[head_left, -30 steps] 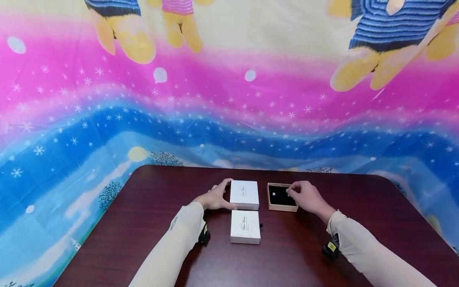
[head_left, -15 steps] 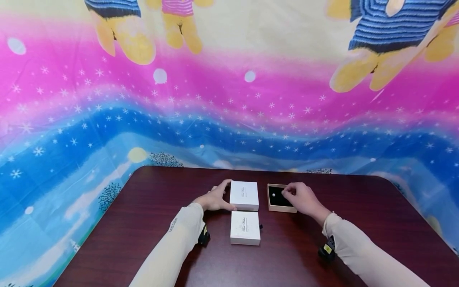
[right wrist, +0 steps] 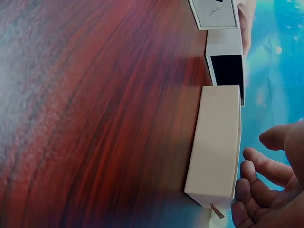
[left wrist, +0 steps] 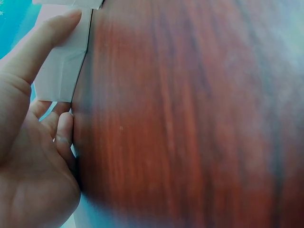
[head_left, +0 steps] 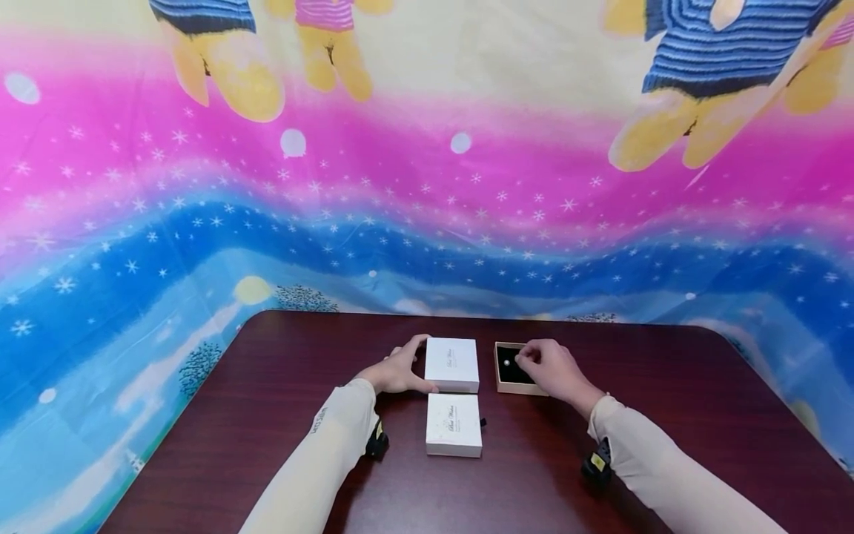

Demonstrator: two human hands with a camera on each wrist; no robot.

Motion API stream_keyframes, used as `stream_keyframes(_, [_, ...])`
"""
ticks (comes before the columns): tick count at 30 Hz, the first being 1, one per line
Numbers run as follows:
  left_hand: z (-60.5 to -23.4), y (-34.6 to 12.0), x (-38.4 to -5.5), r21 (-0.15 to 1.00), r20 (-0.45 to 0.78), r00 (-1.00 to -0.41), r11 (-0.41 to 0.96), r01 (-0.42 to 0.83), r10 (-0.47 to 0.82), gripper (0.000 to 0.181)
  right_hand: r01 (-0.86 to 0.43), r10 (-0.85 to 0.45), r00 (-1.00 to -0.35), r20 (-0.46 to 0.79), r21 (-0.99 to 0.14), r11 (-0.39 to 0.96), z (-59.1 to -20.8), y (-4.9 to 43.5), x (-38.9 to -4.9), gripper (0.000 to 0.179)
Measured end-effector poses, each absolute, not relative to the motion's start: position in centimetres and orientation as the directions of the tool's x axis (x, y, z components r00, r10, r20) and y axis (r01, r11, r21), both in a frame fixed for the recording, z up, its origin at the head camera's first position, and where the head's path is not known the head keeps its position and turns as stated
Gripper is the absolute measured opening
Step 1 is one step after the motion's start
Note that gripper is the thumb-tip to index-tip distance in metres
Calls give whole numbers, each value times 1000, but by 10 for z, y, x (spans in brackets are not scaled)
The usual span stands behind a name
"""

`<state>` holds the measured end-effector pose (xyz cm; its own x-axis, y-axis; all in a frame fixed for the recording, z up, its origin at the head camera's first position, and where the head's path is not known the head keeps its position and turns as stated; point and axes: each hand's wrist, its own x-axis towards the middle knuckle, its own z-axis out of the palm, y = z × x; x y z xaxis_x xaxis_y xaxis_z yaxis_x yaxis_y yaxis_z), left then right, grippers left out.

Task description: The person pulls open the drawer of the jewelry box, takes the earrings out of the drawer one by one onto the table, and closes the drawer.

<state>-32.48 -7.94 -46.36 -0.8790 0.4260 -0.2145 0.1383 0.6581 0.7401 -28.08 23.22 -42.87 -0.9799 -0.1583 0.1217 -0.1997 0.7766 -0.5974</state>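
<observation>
Patterned cloth point(head_left: 400, 185) is filling the upper frame behind our dark table point(head_left: 520, 460). At lower centre, our left hand point(head_left: 398, 371) is gripping the upper white box point(head_left: 451, 360); just right, our right hand point(head_left: 555, 368), thumb point(right wrist: 271, 137) and fingertips point(right wrist: 249, 154) apart, is hanging over the open tan box point(head_left: 522, 388).

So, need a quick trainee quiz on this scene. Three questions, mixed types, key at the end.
1. True or false: a black tab sticks out from the nearer white box.
2. Fill in: the left hand grips the ____ of the two white boxes.
3. Multiple choice: what colour is the padding in the open tray under the right hand? A) red B) black C) blue

Key:
1. True.
2. Farther: it grips the farther white box.
3. B.
</observation>
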Motion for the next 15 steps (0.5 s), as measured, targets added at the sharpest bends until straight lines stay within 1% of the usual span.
stream_keyframes(15, [-467, -81, -327, 746, -214, -878, 652, 135, 427, 109, -209, -156, -977, 146, -515, 831, -435, 222, -285, 11])
